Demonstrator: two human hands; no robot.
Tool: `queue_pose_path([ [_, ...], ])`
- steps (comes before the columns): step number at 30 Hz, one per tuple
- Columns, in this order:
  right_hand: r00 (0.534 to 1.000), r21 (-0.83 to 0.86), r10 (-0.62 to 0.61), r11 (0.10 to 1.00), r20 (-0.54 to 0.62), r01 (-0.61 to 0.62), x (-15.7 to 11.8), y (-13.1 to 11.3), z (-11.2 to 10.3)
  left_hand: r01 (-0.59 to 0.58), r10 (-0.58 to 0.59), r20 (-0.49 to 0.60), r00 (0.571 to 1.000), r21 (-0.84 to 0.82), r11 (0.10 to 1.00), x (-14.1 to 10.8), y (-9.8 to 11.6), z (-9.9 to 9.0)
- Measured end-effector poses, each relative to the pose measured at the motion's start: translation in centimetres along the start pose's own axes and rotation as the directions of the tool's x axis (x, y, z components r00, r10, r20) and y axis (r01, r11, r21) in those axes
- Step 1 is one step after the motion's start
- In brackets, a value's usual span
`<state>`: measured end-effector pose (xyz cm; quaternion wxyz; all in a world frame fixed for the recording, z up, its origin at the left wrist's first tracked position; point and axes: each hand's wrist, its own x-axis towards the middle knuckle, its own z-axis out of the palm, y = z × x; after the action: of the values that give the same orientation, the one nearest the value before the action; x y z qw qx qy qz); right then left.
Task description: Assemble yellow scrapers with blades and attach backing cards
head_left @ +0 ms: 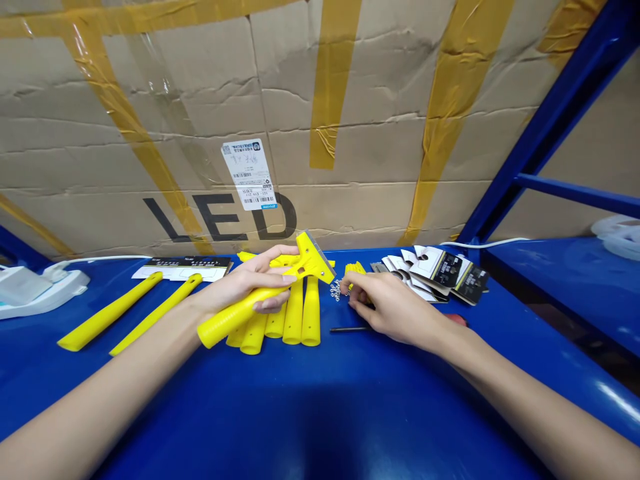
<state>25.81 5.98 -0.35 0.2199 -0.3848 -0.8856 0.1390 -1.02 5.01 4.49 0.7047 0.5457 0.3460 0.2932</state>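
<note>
My left hand (255, 277) is closed round a yellow scraper (235, 312), whose head with a metal blade edge points up and right. Beside a small pile of screws (337, 289), my right hand (377, 297) has its fingertips bent together; whether a screw is between them cannot be made out. Several yellow handles (311, 320) lie side by side below and behind the scraper. Just past my right fingertips are small yellow parts (355, 269). A screwdriver (350, 329) lies under my right hand, its shaft showing to the left and its red end to the right.
Two yellow handles (150, 319) rest at the left near printed cards (183, 268). More cards (435, 270) are stacked at the right. A white power strip (45, 293) sits far left. A taped cardboard box (350, 193) stands behind the blue table (280, 407), with a blue frame post (535, 133) at right.
</note>
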Motion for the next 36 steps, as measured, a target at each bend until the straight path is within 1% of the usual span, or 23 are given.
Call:
queue_pose_path([
  [2, 0.999, 0.091, -0.016, 0.996, -0.050, 0.021, -0.1, -0.4, -0.4, 0.008, -0.008, 0.001, 1.000, 0.017, 1.000, 0.0, 0.1, 0.3],
  [4, 0.986, 0.197, -0.011, 0.979, -0.166, 0.044, 0.0, -1.1, -0.7, 0.015, -0.015, 0.003, 1.000, 0.021, 1.000, -0.1, 0.0, 0.7],
  [6, 0.946, 0.286, 0.018, 0.955, -0.324, 0.079, 0.1, -1.8, -0.7, 0.021, -0.022, 0.027, 0.999, 0.018, 1.000, -0.1, -0.1, 1.0],
  [8, 0.896, 0.352, 0.057, 0.929, -0.441, 0.115, 0.3, -2.4, -0.5, 0.024, -0.025, 0.049, 0.998, 0.006, 1.000, -0.1, -0.3, 1.3],
  [10, 0.865, 0.388, 0.077, 0.911, -0.495, 0.141, 0.4, -2.8, -0.2, 0.038, -0.038, 0.074, 0.997, 0.009, 0.999, -0.1, -0.5, 1.7],
  [13, 0.847, 0.356, 0.048, 0.919, -0.529, 0.171, 0.5, -3.3, 0.1, 0.072, -0.078, 0.094, 0.993, 0.064, 0.995, -0.2, -0.5, 2.2],
  [17, 0.845, 0.220, -0.040, 0.958, -0.533, 0.184, 0.3, -3.7, -0.1, 0.084, -0.096, 0.098, 0.991, 0.118, 0.990, -0.2, -0.3, 2.6],
  [19, 0.849, 0.165, -0.062, 0.971, -0.525, 0.173, 0.2, -3.8, -0.2, 0.085, -0.100, 0.104, 0.990, 0.138, 0.987, -0.2, -0.3, 2.7],
  [23, 0.860, 0.115, -0.093, 0.978, -0.503, 0.173, 0.2, -3.8, -0.2, 0.076, -0.093, 0.107, 0.990, 0.158, 0.984, -0.2, -0.4, 2.7],
  [25, 0.860, 0.162, -0.069, 0.972, -0.505, 0.173, 0.4, -3.5, -0.2, 0.077, -0.094, 0.113, 0.989, 0.142, 0.987, -0.2, -0.5, 2.7],
  [28, 0.868, 0.372, 0.057, 0.916, -0.494, 0.152, 0.7, -2.5, -0.3, 0.074, -0.088, 0.141, 0.986, 0.105, 0.992, -0.3, -0.6, 2.7],
  [29, 0.881, 0.456, 0.099, 0.879, -0.463, 0.141, 0.8, -2.2, -0.3, 0.074, -0.088, 0.153, 0.984, 0.093, 0.993, -0.3, -0.6, 2.7],
  [31, 0.918, 0.571, 0.142, 0.814, -0.371, 0.106, 0.8, -1.6, -0.4, 0.088, -0.099, 0.169, 0.981, 0.073, 0.993, -0.3, -0.7, 2.8],
  [33, 0.944, 0.619, 0.147, 0.782, -0.294, 0.071, 0.8, -1.4, -0.5, 0.105, -0.114, 0.171, 0.979, 0.059, 0.993, -0.3, -0.7, 2.8],
  [36, 0.955, 0.644, 0.165, 0.764, -0.247, 0.035, 0.7, -1.6, -0.7, 0.103, -0.111, 0.154, 0.982, 0.058, 0.993, -0.3, -0.7, 2.9],
])
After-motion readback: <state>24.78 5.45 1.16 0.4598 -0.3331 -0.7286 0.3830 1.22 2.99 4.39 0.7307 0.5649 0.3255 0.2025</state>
